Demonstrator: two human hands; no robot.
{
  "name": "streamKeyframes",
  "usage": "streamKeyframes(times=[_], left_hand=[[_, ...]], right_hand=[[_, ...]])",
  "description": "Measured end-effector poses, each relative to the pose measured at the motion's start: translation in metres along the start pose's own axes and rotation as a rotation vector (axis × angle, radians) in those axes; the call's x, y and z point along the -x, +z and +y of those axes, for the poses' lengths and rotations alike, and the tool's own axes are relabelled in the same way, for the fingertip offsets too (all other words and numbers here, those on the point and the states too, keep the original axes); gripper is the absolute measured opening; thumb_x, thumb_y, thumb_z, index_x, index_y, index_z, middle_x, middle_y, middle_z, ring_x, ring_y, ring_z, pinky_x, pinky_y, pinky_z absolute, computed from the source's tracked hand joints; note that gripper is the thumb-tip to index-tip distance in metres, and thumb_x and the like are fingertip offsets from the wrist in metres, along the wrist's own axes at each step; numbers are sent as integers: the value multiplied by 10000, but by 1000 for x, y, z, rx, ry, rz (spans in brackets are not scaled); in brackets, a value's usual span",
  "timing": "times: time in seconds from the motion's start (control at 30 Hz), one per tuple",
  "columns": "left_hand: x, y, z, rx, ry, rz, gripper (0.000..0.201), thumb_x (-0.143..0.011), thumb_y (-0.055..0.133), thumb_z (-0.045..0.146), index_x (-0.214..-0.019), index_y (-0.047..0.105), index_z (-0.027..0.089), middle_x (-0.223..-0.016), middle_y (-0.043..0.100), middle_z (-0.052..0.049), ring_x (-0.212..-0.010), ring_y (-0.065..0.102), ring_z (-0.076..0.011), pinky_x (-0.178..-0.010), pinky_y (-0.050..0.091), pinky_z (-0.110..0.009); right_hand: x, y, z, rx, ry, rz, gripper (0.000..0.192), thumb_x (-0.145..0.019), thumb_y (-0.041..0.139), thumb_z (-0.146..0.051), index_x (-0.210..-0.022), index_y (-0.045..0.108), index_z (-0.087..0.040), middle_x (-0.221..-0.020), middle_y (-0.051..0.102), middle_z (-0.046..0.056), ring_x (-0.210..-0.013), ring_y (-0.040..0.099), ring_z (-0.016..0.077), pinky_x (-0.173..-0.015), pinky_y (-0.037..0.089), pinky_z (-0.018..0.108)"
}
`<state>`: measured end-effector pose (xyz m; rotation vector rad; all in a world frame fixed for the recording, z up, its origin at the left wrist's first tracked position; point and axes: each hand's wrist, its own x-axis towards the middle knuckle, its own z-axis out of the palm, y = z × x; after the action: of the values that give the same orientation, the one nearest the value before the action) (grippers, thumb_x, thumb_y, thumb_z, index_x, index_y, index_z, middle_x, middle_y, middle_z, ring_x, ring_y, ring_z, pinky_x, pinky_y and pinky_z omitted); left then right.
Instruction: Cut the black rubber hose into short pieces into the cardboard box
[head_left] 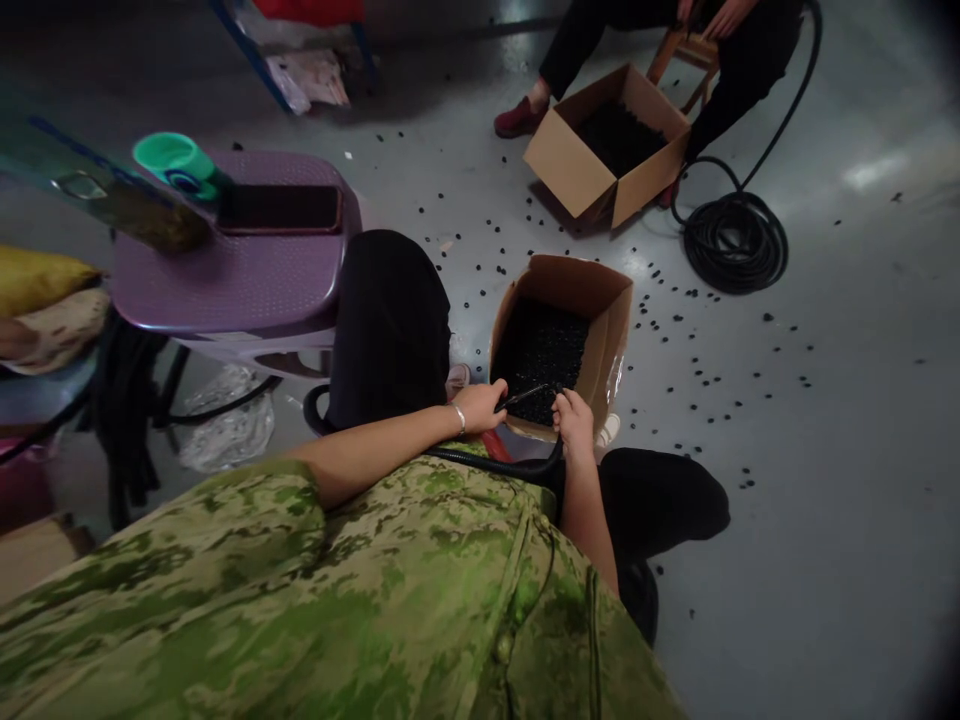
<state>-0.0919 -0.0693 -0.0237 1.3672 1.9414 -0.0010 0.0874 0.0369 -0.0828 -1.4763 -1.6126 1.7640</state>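
Hose pinched by right hand, left hand gripping cutter over box; best cut square.

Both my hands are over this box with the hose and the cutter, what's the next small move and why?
Probably close the cutter in the left hand on the hose end held by the right hand: both meet above the box of black pieces, so a cut piece should drop in.
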Motion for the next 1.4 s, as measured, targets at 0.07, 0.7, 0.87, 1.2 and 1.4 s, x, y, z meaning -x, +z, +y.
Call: streamKeyframes(times=[0.07,0.7,0.87,1.2,1.4], left_hand=[[0,-1,1,8,-11,-6,326,-844,536,346,-1132,492,198,-1010,695,-84,-939,659,-232,-804,484,-318],[1,-1,2,-3,-66,-23,287,-840,547,324,-1096,542,195,-1021,691,-81,-956,651,-222,-814,483,-294],[1,-1,4,-6,-59,-28,276,-831,549,302,-1085,544,195,-1020,692,-82,-959,653,-233,-802,486,-300],[9,-4,11,-7,-53,-121,333,-847,454,138,-1180,470,148,-1065,679,-154,-978,658,-278,-787,485,-344],[9,-2,11,89,-113,-98,380,-799,495,75,-1167,487,169,-1079,671,-126,-1010,641,-255,-774,465,-303]], right_hand=[[4,1,-7,-71,-6,38,494,-793,553,-482,-1158,589,-150,-718,584,-17,-467,418,65,-401,309,179],[11,17,-21,-235,111,-36,384,-763,613,-494,-989,529,-195,-611,449,-85,-407,332,44,-361,207,171],[11,17,-21,-281,95,-66,410,-739,644,-501,-988,517,-201,-604,450,-91,-395,314,33,-357,204,165],[8,15,-16,-314,80,-80,375,-742,645,-471,-977,524,-204,-615,468,-86,-397,324,35,-356,223,163],[7,15,-15,-316,88,-82,391,-727,646,-474,-973,525,-195,-615,475,-86,-400,327,33,-353,227,161]])
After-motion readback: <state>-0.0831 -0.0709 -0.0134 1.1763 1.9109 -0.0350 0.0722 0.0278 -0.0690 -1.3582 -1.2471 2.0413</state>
